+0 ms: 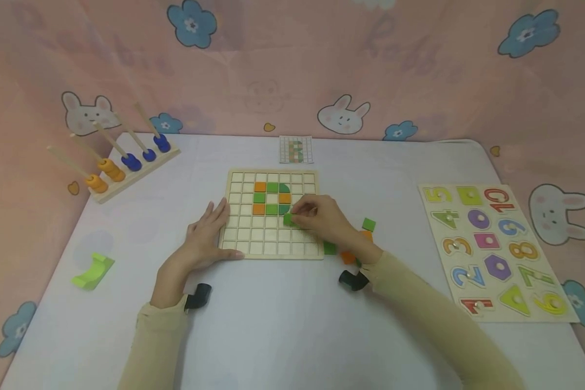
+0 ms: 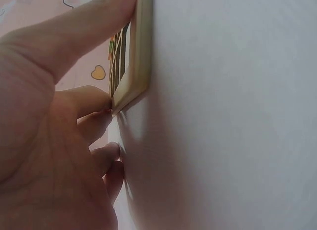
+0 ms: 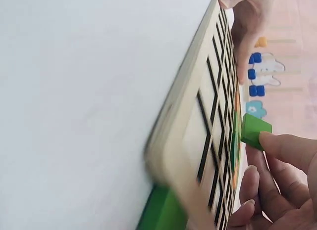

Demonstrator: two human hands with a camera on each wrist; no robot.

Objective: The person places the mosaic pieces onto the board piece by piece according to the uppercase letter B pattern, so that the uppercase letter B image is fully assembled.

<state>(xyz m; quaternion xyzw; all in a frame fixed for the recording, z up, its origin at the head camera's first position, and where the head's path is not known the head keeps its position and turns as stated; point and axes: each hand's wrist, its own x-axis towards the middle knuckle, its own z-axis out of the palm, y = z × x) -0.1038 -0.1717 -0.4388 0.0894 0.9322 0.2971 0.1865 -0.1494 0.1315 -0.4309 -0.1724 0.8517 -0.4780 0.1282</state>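
Observation:
A light wooden grid board (image 1: 253,238) lies flat on the table, with orange squares, green squares and dark green rounded pieces set in a ring in its upper middle. My right hand (image 1: 324,219) pinches a green square block (image 3: 255,130) between thumb and fingers, over the board just below the rounded piece (image 1: 284,209). At the board's left side, my left hand (image 1: 202,238) rests with fingers spread, the fingertips along the edge and the thumb (image 2: 74,37) on the near left corner.
Loose green and orange blocks (image 1: 369,224) lie right of the board, partly under my right forearm. A small pattern card (image 1: 296,149) lies behind it. A bead stacker (image 1: 136,179) stands back left, a light green curved piece (image 1: 93,272) left, a number puzzle (image 1: 497,254) right.

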